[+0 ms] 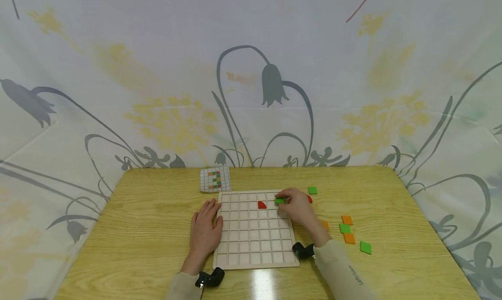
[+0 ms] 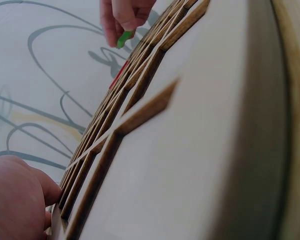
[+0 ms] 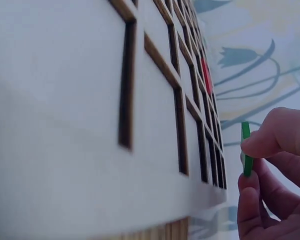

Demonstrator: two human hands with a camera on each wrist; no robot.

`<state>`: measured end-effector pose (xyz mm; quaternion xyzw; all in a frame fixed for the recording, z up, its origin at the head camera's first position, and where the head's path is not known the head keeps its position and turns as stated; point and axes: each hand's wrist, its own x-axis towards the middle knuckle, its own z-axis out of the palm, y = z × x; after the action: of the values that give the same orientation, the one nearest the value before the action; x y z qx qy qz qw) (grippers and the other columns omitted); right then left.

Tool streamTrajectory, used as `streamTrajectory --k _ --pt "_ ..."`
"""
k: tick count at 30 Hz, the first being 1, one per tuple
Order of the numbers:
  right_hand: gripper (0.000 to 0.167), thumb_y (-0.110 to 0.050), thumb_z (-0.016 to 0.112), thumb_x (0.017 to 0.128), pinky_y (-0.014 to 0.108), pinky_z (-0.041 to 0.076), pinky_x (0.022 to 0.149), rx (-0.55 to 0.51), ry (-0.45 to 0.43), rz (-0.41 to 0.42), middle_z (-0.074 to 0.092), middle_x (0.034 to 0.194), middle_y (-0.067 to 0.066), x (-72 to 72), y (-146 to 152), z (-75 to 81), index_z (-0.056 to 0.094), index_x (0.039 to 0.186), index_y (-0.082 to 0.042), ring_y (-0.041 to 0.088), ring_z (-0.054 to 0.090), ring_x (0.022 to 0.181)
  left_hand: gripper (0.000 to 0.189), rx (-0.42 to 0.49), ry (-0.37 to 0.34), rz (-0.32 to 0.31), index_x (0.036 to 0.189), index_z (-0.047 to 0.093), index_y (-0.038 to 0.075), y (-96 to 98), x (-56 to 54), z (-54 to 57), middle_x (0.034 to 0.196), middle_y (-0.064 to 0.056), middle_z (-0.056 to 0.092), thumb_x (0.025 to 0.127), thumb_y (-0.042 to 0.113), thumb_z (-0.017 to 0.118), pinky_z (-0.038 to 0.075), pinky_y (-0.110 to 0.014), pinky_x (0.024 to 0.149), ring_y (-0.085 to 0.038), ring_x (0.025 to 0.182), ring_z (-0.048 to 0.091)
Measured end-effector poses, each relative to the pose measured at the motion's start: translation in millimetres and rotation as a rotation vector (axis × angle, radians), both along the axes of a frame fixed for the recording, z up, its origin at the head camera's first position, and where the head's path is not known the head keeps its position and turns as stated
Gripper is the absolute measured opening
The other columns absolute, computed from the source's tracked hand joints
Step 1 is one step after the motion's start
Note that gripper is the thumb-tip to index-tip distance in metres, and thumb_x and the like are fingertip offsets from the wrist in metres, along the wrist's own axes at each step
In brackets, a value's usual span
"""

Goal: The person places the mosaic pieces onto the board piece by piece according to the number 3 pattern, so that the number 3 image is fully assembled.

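A white grid board with wooden dividers lies on the table, a red quarter-circle tile in one of its upper cells. My right hand pinches a green square tile between thumb and fingers, over the board's upper right side. In the right wrist view that green tile is seen nearly edge-on beside the grid. My left hand rests at the board's left edge, fingers extended and thumb at the frame. Part of the left hand shows at the board's rim in the left wrist view.
A pattern card with coloured squares lies behind the board, at its upper left. Right of the board are loose tiles: green, orange, another green and a partly covered red one. A flowered cloth hangs behind the table.
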<state>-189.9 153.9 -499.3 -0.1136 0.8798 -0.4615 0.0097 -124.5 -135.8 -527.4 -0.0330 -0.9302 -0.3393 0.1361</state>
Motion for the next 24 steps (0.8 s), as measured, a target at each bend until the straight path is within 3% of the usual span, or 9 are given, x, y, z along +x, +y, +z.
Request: streamTrajectory --k 7,18,24 --pt "0.023 0.003 0.069 0.082 0.037 0.054 0.076 0.008 -0.014 0.016 0.066 0.113 0.009 -1.8 -15 0.9 0.076 0.102 -0.004 0.022 0.063 0.091 0.038 0.004 -0.006 -0.002 0.134 0.062 0.004 -0.6 -0.1 0.0 0.147 -0.014 0.05 0.097 0.012 0.058 0.021 -0.064 0.111 -0.035 0.14 0.038" --pt "0.028 0.004 0.068 0.077 0.035 0.053 0.073 0.008 0.001 0.085 0.068 0.109 0.007 -7.8 -35 -1.7 0.078 0.1 -0.006 0.018 0.061 0.086 0.038 -0.011 -0.01 -0.005 0.135 0.062 0.005 -1.9 -0.3 -0.9 0.148 -0.014 0.05 0.098 0.011 0.057 0.022 -0.064 0.111 -0.034 0.141 0.038" --pt "0.027 0.005 0.066 0.079 0.033 0.052 0.072 0.027 0.019 0.13 0.068 0.108 0.007 -8.7 -47 0.1 0.077 0.102 -0.005 0.018 0.061 0.086 0.038 -0.002 0.01 -0.004 0.134 0.062 0.004 -1.8 -1.3 -0.7 0.147 -0.014 0.051 0.097 0.012 0.059 0.022 -0.064 0.11 -0.035 0.14 0.039"
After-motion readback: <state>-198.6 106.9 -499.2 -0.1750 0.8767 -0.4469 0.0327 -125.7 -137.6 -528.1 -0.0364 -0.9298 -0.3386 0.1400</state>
